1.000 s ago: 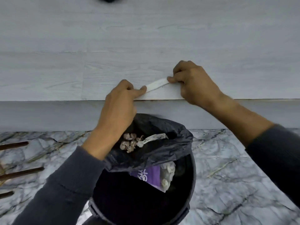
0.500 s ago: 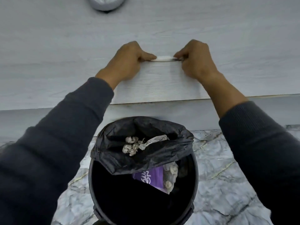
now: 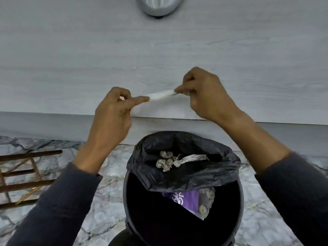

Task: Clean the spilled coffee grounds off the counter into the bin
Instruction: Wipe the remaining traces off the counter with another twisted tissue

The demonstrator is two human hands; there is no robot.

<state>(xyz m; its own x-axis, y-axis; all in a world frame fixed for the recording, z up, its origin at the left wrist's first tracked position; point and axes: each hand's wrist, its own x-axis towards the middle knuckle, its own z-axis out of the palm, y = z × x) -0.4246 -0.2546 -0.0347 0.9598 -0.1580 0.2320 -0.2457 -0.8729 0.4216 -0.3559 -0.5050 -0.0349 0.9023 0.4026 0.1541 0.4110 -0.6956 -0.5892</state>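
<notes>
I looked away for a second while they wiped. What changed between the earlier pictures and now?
Both hands, left hand and right hand, pulled the stretched white strip back from mid-counter toward the counter edge above the bin. Both kept their grip; the bin's contents look unchanged.

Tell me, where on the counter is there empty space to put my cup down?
The counter is bare left and right of the hands, and between them and the grey object at the back. It is crowded at the front edge, where both hands stretch the white strip above the bin.
</notes>
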